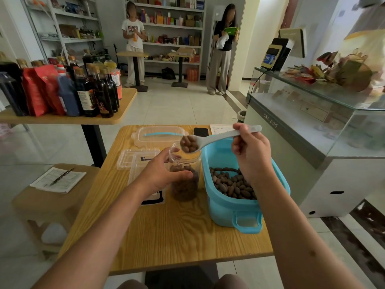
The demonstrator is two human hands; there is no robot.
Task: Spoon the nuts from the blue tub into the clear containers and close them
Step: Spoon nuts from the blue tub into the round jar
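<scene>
One loaded spoon [210,140] is hovering over the clear jar [185,174] you are gripping with your left hand [164,174], your right hand [250,153] pinching its handle above the blue tub [239,207]; tip next.

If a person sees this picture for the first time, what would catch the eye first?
Probably the white spoon heaped with nuts, which the right hand holds over the clear jar at the table's middle. The left hand grips that jar, and the bright blue tub stands to its right.

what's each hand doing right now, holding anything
Left hand: grips the clear jar.
Right hand: holds the spoon, loaded with nuts, above the jar's mouth.
</scene>
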